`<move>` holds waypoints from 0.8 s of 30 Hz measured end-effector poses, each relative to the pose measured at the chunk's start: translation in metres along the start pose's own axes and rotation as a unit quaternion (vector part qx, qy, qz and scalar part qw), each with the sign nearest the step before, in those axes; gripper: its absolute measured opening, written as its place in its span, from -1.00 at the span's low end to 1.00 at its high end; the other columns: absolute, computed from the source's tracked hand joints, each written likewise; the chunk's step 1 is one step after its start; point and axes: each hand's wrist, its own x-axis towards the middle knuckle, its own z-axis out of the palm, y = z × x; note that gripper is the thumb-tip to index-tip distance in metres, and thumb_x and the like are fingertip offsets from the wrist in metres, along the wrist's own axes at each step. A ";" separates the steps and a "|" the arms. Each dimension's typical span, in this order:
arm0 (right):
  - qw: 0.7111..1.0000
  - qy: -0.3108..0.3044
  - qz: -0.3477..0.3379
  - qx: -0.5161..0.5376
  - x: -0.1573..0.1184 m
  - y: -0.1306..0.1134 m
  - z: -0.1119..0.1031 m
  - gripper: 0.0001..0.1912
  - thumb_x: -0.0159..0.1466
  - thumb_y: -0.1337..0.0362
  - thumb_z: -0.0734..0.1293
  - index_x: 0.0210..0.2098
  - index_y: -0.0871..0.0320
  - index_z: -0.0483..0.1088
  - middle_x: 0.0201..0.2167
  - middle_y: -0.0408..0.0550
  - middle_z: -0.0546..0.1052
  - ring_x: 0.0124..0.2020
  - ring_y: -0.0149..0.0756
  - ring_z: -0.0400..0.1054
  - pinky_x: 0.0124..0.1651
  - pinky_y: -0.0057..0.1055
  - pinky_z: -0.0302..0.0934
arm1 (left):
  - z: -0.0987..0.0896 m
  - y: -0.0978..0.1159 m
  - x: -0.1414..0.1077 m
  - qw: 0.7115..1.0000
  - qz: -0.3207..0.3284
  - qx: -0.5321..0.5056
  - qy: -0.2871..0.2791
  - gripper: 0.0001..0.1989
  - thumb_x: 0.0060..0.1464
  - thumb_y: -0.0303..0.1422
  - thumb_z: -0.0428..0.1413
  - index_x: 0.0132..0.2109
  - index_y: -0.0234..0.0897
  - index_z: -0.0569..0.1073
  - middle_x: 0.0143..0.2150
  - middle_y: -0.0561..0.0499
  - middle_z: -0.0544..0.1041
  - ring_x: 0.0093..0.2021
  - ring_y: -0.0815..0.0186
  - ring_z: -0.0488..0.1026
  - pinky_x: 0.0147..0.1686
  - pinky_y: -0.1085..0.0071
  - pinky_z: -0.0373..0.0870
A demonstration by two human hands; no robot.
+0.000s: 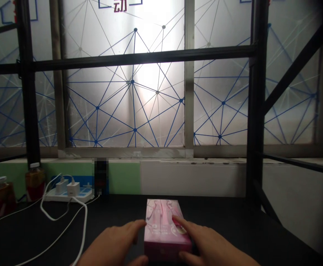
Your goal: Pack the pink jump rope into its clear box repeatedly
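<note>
Left hand and right hand come in from the bottom edge, one each side of a pink box. Box is on the black table, low and about centre, long side pointing away. Left: thumb and fingers spread apart, nothing enclosed, a fingertip at the box's left edge; can't tell if touching or just beside. Right: half-curled, a fingertip over the top face, thumb by the front right corner; can't tell whether it actually grips. Table's far left: white power strip, two white chargers plugged in, white cables trailing nearer. White-capped bottles further left. Pixelated dark object upright beside strip. Behind: black metal frame, frosted windows with blue line-and-dot pattern.
</note>
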 end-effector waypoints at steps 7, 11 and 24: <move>1.000 -0.004 0.008 -0.008 0.005 -0.002 0.005 -0.18 0.23 0.22 0.38 0.43 0.12 0.12 0.29 0.22 0.41 0.25 0.15 0.35 0.29 -0.07 0.19 | 0.022 -0.023 0.039 0.999 0.031 -0.015 -0.004 -0.33 0.14 -0.20 0.22 0.38 -0.12 0.30 0.28 -0.06 0.45 0.19 0.02 0.42 0.22 0.24 0.28; 1.000 0.005 0.001 -0.002 0.003 0.001 0.010 -0.17 0.20 0.21 0.38 0.43 0.05 0.13 0.28 0.14 0.43 0.25 0.12 0.35 0.27 -0.14 0.20 | 0.024 -0.026 0.030 0.999 0.028 -0.040 0.008 -0.36 0.14 -0.21 0.19 0.35 -0.14 0.35 0.29 -0.06 0.44 0.18 0.03 0.43 0.21 0.26 0.31; 0.994 -0.040 -0.033 0.092 -0.002 0.007 -0.008 -0.06 0.11 0.33 0.44 0.44 0.22 0.09 0.36 0.23 0.32 0.27 0.05 0.33 0.30 -0.24 0.17 | 0.003 -0.015 0.034 0.996 -0.032 -0.009 -0.078 -0.17 -0.10 -0.27 0.36 0.34 0.04 0.32 0.12 0.00 0.55 -0.10 0.08 0.55 -0.14 0.35 0.42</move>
